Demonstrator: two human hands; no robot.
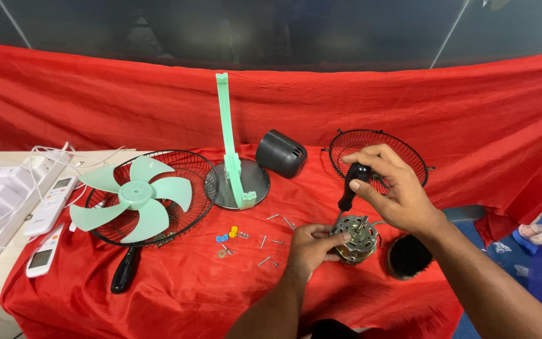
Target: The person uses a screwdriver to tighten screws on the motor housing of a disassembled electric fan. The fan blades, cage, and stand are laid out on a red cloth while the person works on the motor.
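Observation:
My left hand [310,248] grips the side of a small metal fan motor [357,237] resting on the red cloth. My right hand [391,188] is closed around the black handle of a screwdriver [350,188], held upright with its tip down on the motor's top. Several loose screws [270,242] and small blue, yellow and green plastic bits [227,237] lie just left of the motor.
A mint green fan blade [134,198] lies on a black wire grille [189,164]. A green fan stand on a round base [236,182], a black motor cover [280,152], a second grille [403,150], another black-handled tool [125,270] and two remotes [48,235] surround the work spot.

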